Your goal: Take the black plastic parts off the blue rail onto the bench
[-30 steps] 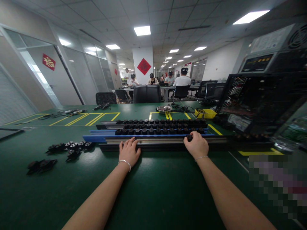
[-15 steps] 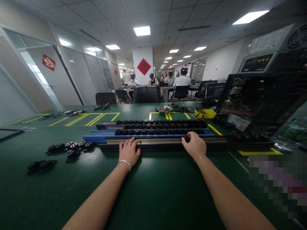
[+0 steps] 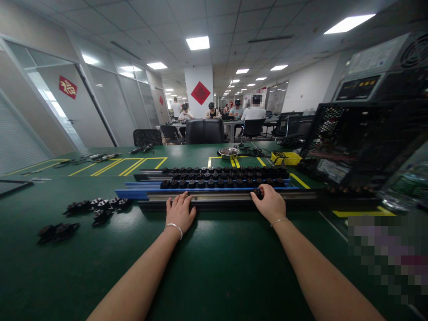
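My left hand [image 3: 180, 210] lies open on the near rail, fingers spread and pressing lightly over its edge. That rail [image 3: 220, 197] is a long dark metal channel with a bright inner face, lying crosswise. At its right half, my right hand [image 3: 270, 203] pinches a small black plastic module [image 3: 257, 193] between thumb and fingers, on the channel. Right behind run blue strips [image 3: 132, 194] and rows of similar black modules [image 3: 210, 183] set in rails. More loose modules [image 3: 100, 209] lie to the left, several of them in clumps.
The green table [image 3: 214, 267] bears yellow tape lines. A metal bowl [image 3: 228, 153], cables [image 3: 250, 151] and a yellow tray [image 3: 286, 158] stand at the back. On the right are an opened computer case [image 3: 354, 142] and a clear bottle [image 3: 406, 187]. Several people sit farther off.
My right hand has slid a little to the left along the rail with the black module in its pinch. My left hand has stayed in place.
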Tool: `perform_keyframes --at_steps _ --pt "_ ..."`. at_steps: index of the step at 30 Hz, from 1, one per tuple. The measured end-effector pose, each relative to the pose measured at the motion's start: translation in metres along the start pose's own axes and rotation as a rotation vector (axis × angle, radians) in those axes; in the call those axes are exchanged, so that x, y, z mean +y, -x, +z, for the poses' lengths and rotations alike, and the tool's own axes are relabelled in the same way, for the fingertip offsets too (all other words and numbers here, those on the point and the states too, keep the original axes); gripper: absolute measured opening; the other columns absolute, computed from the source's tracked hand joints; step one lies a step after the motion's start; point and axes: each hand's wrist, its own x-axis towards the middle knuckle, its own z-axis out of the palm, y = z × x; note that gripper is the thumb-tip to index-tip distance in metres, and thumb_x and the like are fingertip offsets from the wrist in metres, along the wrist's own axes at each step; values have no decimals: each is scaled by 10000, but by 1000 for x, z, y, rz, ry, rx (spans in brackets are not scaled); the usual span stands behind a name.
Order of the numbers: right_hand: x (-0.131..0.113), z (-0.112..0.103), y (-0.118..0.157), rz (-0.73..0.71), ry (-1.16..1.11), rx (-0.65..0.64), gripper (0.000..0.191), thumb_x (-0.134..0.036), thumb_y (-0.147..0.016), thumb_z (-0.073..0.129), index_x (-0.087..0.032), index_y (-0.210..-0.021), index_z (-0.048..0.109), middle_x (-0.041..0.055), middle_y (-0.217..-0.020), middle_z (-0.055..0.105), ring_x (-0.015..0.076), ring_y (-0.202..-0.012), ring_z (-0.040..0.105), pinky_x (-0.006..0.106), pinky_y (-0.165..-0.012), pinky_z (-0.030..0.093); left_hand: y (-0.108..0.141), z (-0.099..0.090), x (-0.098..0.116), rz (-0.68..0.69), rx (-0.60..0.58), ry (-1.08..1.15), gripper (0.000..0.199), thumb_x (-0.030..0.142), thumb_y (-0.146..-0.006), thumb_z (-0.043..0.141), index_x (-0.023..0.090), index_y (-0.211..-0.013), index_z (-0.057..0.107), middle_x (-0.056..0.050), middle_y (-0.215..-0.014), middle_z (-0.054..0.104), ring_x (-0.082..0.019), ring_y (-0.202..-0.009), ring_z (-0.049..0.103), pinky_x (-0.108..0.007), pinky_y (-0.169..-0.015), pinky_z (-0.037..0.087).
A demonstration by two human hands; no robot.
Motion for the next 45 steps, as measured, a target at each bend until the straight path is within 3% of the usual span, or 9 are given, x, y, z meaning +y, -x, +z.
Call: perform_keyframes --at_steps 45 --pt "-7 0 3 -183 -162 -84 224 -331 -772 475 -198 -942 536 45 -880 623 172 -771 579 292 -696 433 1 0 1 -1 1 -6 428 367 -799 408 272 -1205 502 -34 -1356 438 -242 -1222 362 -491 -1056 149"
